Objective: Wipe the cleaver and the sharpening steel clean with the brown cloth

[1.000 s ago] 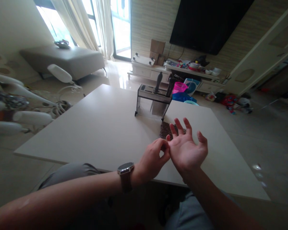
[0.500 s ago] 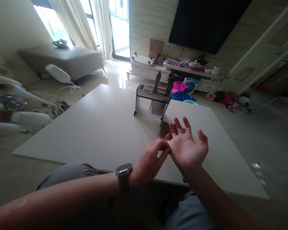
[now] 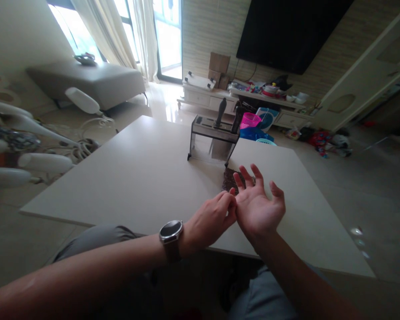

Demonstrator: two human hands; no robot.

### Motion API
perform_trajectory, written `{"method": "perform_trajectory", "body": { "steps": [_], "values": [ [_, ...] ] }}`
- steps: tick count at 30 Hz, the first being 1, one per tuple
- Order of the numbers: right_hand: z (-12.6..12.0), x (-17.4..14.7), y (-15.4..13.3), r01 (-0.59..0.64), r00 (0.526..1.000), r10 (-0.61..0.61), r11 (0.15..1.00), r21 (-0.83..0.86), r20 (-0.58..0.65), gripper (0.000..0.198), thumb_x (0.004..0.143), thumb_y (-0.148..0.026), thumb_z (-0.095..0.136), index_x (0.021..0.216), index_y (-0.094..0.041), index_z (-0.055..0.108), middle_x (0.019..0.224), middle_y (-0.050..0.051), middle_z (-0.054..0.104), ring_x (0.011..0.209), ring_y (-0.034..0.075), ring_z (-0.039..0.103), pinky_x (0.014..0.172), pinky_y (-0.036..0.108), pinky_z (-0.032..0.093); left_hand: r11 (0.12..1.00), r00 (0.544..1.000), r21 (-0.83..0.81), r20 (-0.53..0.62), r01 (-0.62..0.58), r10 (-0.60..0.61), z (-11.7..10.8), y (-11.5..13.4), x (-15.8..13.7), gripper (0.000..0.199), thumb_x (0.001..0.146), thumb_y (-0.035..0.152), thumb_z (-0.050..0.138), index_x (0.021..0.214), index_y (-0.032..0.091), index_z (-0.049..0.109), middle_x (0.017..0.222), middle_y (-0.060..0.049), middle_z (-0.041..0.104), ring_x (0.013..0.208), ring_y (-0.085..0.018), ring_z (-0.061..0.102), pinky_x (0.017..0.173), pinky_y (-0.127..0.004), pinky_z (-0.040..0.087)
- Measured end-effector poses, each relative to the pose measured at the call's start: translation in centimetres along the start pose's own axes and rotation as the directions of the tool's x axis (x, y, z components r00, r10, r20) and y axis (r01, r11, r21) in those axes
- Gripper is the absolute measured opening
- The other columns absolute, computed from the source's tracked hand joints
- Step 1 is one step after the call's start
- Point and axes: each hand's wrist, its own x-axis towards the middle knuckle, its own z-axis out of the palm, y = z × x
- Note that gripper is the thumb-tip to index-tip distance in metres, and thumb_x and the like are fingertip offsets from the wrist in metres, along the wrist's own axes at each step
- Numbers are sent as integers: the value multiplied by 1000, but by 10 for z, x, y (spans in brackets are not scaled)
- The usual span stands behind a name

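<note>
My left hand (image 3: 210, 218), with a round watch (image 3: 171, 231) on its wrist, is closed, fingertips pressed together against the little-finger edge of my right palm. What those fingers hold, if anything, is hidden. My right hand (image 3: 258, 206) is held palm up over the white table (image 3: 126, 178), its fingers apart and nothing lying on the palm. Behind its fingers a dark brown, rough-textured flat piece (image 3: 229, 178) lies on the tabletop, partly covered. Farther back stands a clear-sided knife holder (image 3: 205, 146) with dark handles (image 3: 221, 112) sticking up from it.
White lamp-like shades on curled arms (image 3: 43, 163) are left of the table. Beyond the far edge are a pink basket (image 3: 251, 119), a blue container (image 3: 253, 134) and a low cabinet (image 3: 206, 101) with boxes. My knees are below the near edge.
My left fingers have curled in more tightly against the right palm's edge. The right hand has shifted slightly left, and its thumb has come slightly lower. The knife holder stays put.
</note>
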Motion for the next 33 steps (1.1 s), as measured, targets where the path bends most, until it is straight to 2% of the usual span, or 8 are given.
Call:
{"method": "perform_trajectory", "body": {
  "steps": [4,8,10,16,23,29,33],
  "values": [
    [0,3,-7,-82,997,81,996,33,10,48,84,-58,44,115,-31,69,129,3,66,127,28,53,102,51,43,989,997,-148,-65,25,-35,-4,2,2,8,93,16,56,86,19,53,82,-1,63,71,-13,55,66,-26,45],
    [-3,6,-15,-178,982,171,980,85,78,50,86,-62,43,119,-33,67,131,4,66,125,29,56,94,53,50,917,991,-388,-50,94,-123,-8,5,4,7,97,18,56,89,18,56,80,0,67,69,-11,60,65,-22,47],
    [-4,8,-18,-201,974,188,974,100,129,51,85,-63,44,121,-34,66,133,4,66,124,30,58,91,54,52,894,991,-439,-50,89,-123,-9,6,3,6,97,18,57,91,17,57,82,-1,69,71,-11,62,66,-22,48],
    [-7,9,-19,-218,963,195,970,109,184,53,87,-65,45,124,-33,64,135,5,65,123,30,59,88,53,55,921,996,-388,-87,-8,-28,-9,6,1,5,97,15,58,92,17,60,87,-3,71,78,-13,66,73,-24,52],
    [-7,8,-17,-198,966,179,977,85,185,51,87,-65,45,123,-33,65,136,4,65,128,31,56,95,57,52,955,989,-284,-138,-88,50,-7,4,0,4,91,17,66,90,17,63,85,-2,71,76,-12,65,76,-26,54],
    [-4,5,-13,-176,971,167,983,41,168,49,85,-65,48,119,-34,67,133,5,66,130,32,54,99,60,49,970,990,-235,-139,-55,22,-8,4,0,7,92,18,66,86,17,62,82,-2,70,73,-12,63,72,-24,52],
    [-3,4,-12,-170,972,163,985,28,169,49,83,-65,50,118,-34,66,133,5,66,131,33,54,99,63,48,959,992,-282,-116,9,-43,-9,5,1,7,92,18,64,85,17,61,81,-2,70,72,-12,64,68,-23,51]
  ]
}}
